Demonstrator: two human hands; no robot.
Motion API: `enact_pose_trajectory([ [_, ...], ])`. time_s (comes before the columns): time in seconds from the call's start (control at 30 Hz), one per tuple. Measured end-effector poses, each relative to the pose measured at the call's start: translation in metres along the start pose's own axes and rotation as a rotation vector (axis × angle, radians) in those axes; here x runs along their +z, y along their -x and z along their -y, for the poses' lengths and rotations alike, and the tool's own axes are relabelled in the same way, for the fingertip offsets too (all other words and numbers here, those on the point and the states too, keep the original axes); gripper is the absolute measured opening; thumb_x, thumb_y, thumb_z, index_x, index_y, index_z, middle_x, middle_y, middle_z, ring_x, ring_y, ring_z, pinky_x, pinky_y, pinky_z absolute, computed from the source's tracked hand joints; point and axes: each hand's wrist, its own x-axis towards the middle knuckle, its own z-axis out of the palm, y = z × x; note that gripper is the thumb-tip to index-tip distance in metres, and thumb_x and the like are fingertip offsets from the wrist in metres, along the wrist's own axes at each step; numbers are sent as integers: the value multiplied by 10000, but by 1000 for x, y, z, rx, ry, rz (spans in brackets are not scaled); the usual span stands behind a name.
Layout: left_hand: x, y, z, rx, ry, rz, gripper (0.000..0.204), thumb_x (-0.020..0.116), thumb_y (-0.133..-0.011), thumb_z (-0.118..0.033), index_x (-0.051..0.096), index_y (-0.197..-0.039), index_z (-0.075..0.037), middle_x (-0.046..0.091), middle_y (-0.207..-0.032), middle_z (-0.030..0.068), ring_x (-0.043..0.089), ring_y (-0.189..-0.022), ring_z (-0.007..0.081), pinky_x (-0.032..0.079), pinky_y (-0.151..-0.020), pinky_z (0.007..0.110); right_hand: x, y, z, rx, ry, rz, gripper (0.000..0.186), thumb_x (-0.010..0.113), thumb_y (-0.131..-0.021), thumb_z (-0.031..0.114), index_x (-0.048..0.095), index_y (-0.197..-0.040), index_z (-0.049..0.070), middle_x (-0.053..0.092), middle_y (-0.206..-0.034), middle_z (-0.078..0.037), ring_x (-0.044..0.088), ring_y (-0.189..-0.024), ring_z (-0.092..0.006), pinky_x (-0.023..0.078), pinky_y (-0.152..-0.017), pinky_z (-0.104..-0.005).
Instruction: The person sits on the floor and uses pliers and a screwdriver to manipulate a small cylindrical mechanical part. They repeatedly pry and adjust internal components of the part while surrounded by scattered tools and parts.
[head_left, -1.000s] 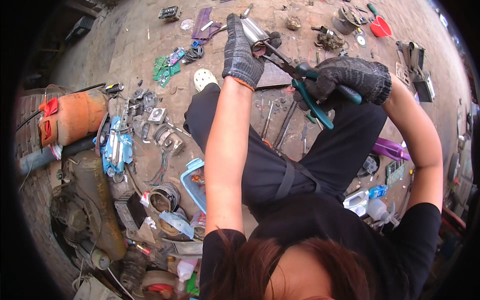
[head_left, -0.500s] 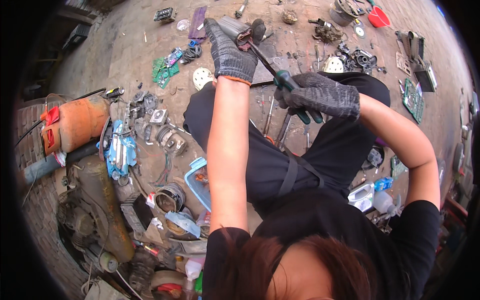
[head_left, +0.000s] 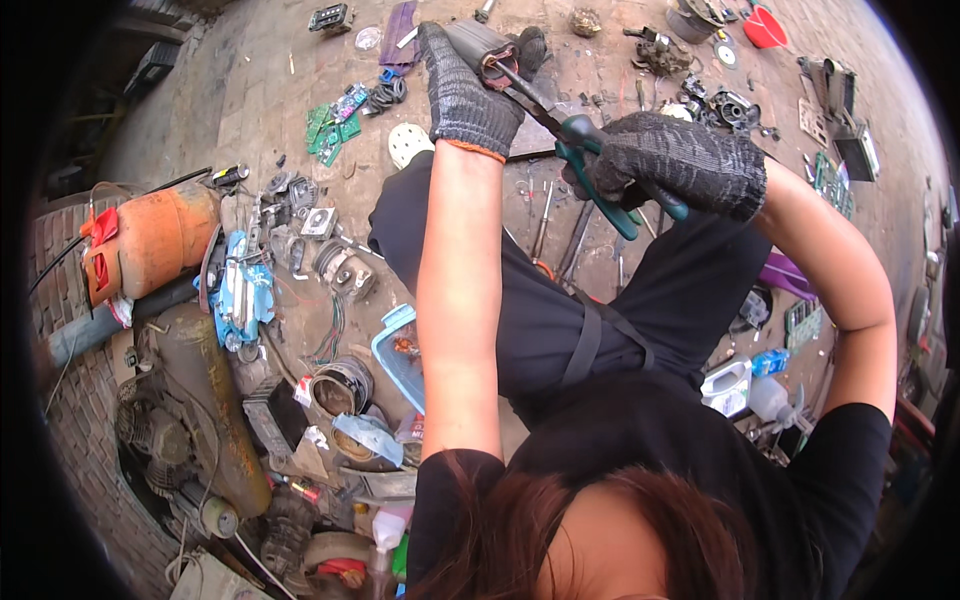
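My left hand, in a grey knitted glove with an orange cuff edge, is wrapped round a grey, tube-like metal part. Reddish-brown material shows inside its near end. In my right hand, gloved the same way, is a pair of green-handled long-nose pliers. The jaws reach into or against that near end; whether they grip anything there is too small to tell. The handles stand spread apart under my closed fingers. Below, between my legs, long-handled tools lie on the ground.
Green circuit boards and a purple strip lie at the far left. An orange gas cylinder rests at the left, near a blue plastic basket. Dark metal parts and a red scoop-like container lie at the far right.
My right hand has moved to the right and slightly up, and the pliers' handles are spread wider. My left hand still holds the metal part, shifted slightly right and up.
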Motion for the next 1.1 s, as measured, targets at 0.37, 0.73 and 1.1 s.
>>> enact_pose_trajectory([
  [0.37,-10,-5,-5,52,-29,-70,658,483,-856,-649,469,-1170,-71,553,-1002,108,589,-753,223,556,-675,358,1,-4,11,201,-290,-9,167,553,-898,143,595,-853,-12,604,-866,-88,614,-797,-152,549,-717,-312],
  [0.73,49,40,-15,17,-122,-146,479,598,-812,-537,534,-1027,-113,591,-818,84,595,-620,220,541,-535,312,1,3,25,359,-716,-148,257,587,-852,263,615,-943,24,650,-894,-74,649,-784,-154,560,-701,-311],
  [1.1,-7,0,1,92,-99,24,632,428,-894,-619,447,-1198,-64,557,-992,119,607,-793,239,574,-754,413,-1,-6,16,394,-832,-158,279,529,-929,280,600,-933,10,622,-803,-39,661,-788,-174,564,-725,-311],
])
